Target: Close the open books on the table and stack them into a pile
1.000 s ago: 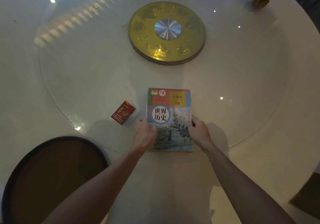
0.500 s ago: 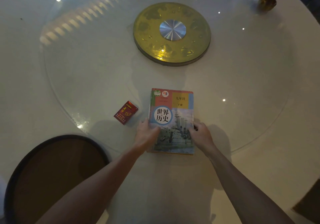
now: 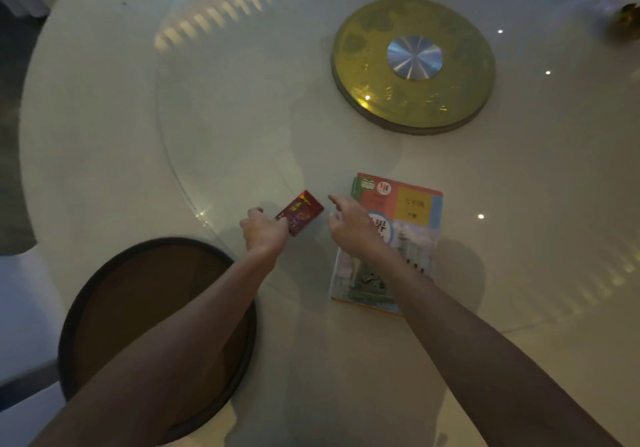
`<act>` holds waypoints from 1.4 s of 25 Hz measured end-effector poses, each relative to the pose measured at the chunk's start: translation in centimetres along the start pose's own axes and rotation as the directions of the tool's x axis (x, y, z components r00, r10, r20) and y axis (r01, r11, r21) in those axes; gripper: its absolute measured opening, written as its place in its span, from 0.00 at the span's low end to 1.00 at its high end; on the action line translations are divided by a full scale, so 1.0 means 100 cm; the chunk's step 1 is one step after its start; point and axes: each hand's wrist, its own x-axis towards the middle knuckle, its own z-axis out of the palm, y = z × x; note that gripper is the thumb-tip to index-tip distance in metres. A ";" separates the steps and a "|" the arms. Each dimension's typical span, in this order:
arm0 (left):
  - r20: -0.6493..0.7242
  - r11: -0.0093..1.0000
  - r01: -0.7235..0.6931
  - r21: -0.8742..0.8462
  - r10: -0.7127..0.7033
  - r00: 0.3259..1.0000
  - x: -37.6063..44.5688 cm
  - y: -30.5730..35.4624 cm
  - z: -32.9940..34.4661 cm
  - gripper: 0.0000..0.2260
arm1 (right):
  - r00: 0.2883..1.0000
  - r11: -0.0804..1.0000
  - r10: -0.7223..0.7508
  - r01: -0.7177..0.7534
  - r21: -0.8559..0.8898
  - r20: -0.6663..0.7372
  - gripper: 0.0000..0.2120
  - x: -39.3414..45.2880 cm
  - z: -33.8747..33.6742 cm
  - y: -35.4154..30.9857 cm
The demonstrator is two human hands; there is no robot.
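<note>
Change: half a second ago both our hands pressed the sides of the closed book; now both have come off it and gone to the left of it.
Left hand (image 3: 265,235): we have it at the near end of the small red pack (image 3: 300,212), fingers curled and touching the pack's corner; whether we grip it or only nudge it we cannot tell.
Right hand (image 3: 353,227): we hold it loosely spread with the index finger stretched toward the pack, nothing in it; it hovers over the left edge of the book, and the wrist crosses the cover.
Book (image 3: 403,225): it lies closed, cover up, flat on the tabletop (image 3: 242,117), under and just right of our right hand, a greenish edge showing beneath its far left corner, so we judge that it tops a pile.
Open books: we see none left anywhere around our hands.
Meaning for the task: we judge the closing and stacking done, or nearly so; the reach for the pack looks like tidying beside the pile, not part of the stacking.
Other things: a dark round stool (image 3: 156,336) sits below our left forearm; the gold turntable hub (image 3: 414,66) lies well beyond both hands.
</note>
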 end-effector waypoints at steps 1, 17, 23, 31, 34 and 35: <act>0.035 0.996 0.042 -0.082 -0.039 0.999 0.001 -0.006 -0.002 0.24 | 0.999 0.999 0.021 -0.020 -0.027 0.038 0.23 0.008 0.008 -0.005; -0.182 0.946 -0.023 -0.324 -0.038 0.983 -0.019 -0.110 -0.128 0.08 | 0.982 0.991 -0.099 0.113 -0.077 0.163 0.16 -0.020 0.130 -0.102; -0.149 0.937 0.099 -0.335 -0.156 0.976 -0.033 -0.187 -0.160 0.12 | 0.947 0.987 -0.052 0.097 -0.127 0.316 0.19 -0.052 0.195 -0.116; 0.022 0.943 0.090 -0.321 -0.088 0.996 -0.036 -0.215 -0.154 0.14 | 0.933 0.965 -0.026 0.118 -0.236 0.359 0.20 -0.066 0.210 -0.108; 0.034 0.966 0.053 -0.251 -0.046 0.998 -0.041 -0.211 -0.158 0.18 | 0.937 0.962 -0.027 0.118 -0.244 0.349 0.27 -0.076 0.204 -0.110; 0.012 0.975 0.027 -0.220 -0.025 1.000 -0.042 -0.210 -0.158 0.21 | 0.942 0.965 -0.029 0.114 -0.238 0.334 0.29 -0.077 0.201 -0.107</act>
